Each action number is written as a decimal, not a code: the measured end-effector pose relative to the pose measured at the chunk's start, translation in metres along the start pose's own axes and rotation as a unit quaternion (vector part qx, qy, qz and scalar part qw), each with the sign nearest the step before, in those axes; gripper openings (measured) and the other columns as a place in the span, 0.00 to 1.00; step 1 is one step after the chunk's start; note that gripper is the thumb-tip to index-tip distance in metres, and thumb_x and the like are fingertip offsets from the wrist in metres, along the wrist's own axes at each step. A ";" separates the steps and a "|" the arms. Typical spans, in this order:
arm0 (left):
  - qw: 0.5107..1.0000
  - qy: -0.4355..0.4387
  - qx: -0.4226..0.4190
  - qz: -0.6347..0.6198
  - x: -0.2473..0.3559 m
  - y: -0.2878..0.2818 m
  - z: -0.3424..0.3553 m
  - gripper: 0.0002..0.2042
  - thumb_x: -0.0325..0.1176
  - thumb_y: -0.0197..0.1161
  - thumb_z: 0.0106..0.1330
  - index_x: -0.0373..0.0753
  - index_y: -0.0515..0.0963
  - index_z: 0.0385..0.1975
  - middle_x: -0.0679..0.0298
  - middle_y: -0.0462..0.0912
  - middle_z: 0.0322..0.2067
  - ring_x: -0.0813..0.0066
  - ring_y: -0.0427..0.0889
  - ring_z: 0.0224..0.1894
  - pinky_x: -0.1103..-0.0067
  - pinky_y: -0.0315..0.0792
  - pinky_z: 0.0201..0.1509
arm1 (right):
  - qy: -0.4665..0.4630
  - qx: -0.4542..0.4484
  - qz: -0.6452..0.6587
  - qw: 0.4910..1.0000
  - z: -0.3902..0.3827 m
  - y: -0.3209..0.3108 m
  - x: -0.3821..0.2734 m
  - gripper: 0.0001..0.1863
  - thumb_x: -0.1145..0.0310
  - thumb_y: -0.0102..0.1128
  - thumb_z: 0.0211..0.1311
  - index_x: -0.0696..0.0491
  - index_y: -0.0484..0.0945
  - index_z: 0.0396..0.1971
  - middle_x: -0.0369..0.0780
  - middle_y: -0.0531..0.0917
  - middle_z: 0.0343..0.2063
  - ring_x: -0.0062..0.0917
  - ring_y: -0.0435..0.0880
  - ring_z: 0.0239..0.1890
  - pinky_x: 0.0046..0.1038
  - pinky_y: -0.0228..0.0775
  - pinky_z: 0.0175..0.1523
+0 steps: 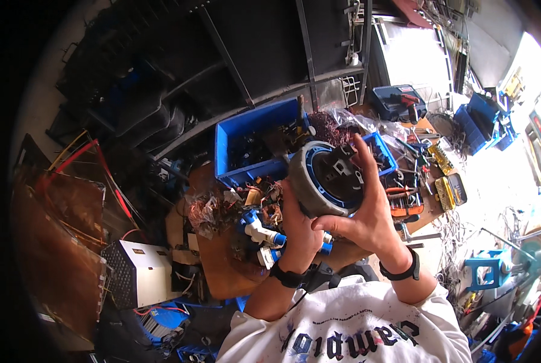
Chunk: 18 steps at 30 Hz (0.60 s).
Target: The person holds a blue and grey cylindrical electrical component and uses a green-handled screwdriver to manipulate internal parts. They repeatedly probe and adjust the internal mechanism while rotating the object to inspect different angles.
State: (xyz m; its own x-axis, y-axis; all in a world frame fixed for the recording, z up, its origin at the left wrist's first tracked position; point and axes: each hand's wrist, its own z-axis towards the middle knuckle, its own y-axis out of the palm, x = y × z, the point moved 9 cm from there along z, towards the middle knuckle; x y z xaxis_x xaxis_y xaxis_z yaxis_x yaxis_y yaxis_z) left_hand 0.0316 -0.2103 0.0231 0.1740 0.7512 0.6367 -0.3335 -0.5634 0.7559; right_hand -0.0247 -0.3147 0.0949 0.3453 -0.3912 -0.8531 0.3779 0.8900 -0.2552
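Note:
A round grey motor housing [310, 187] with a blue inner ring and dark parts inside is held up in front of me over a cluttered workbench. My left hand [299, 233] cups it from below and the left side. My right hand [370, 209] grips its right edge, with the fingers reaching over the rim toward the dark parts in the middle. Both wrists wear black bands.
A blue plastic crate [246, 130] of dark parts stands behind the housing. Copper wire scraps [213, 209] and white-and-blue plugs [261, 233] lie on the brown bench. Pliers and hand tools [403, 196] lie to the right. A white metal box [140, 272] sits low left.

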 end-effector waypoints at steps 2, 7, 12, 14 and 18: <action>1.000 0.008 -0.019 0.014 0.004 0.007 -0.002 0.24 0.46 0.40 0.75 0.40 0.57 0.64 0.58 0.67 0.60 0.66 0.69 0.61 0.69 0.66 0.66 | 0.002 -0.005 0.013 1.000 0.000 0.000 -0.003 0.71 0.44 0.82 0.26 0.59 0.46 0.68 0.51 0.65 0.60 0.36 0.65 0.64 0.35 0.58 0.66; 0.998 -0.041 -0.019 -0.046 -0.002 0.017 -0.006 0.23 0.46 0.43 0.73 0.39 0.60 0.62 0.58 0.68 0.59 0.66 0.70 0.60 0.69 0.67 0.64 | -0.052 0.010 0.063 0.997 -0.002 -0.007 -0.011 0.70 0.49 0.83 0.27 0.58 0.45 0.69 0.50 0.65 0.59 0.36 0.67 0.62 0.35 0.59 0.66; 0.995 -0.054 -0.025 -0.077 0.000 0.022 -0.011 0.22 0.46 0.44 0.73 0.38 0.62 0.60 0.59 0.70 0.57 0.66 0.72 0.59 0.69 0.69 0.63 | -0.066 -0.018 0.070 0.995 -0.001 -0.012 -0.017 0.72 0.51 0.84 0.27 0.58 0.42 0.69 0.51 0.64 0.60 0.37 0.67 0.62 0.36 0.60 0.65; 0.995 -0.069 -0.008 -0.075 -0.004 0.020 -0.012 0.22 0.46 0.44 0.73 0.38 0.63 0.60 0.59 0.71 0.57 0.66 0.73 0.58 0.69 0.69 0.63 | -0.060 -0.022 0.043 0.997 -0.002 -0.016 -0.021 0.71 0.53 0.84 0.27 0.58 0.42 0.69 0.52 0.65 0.59 0.39 0.68 0.61 0.36 0.60 0.65; 0.994 -0.078 -0.019 -0.070 -0.005 0.023 -0.013 0.22 0.45 0.44 0.73 0.38 0.63 0.60 0.59 0.71 0.57 0.66 0.72 0.59 0.69 0.69 0.63 | -0.073 -0.021 0.056 0.996 -0.004 -0.017 -0.017 0.73 0.52 0.84 0.25 0.58 0.41 0.70 0.52 0.64 0.60 0.38 0.68 0.62 0.36 0.61 0.65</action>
State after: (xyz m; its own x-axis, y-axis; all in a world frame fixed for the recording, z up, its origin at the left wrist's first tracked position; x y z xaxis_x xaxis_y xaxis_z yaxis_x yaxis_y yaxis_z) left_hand 0.0110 -0.2224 0.0357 0.3624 0.7569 0.5439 -0.3309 -0.4411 0.8343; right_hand -0.0407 -0.3221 0.1122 0.5055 -0.3152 -0.8032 0.2951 0.9379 -0.1824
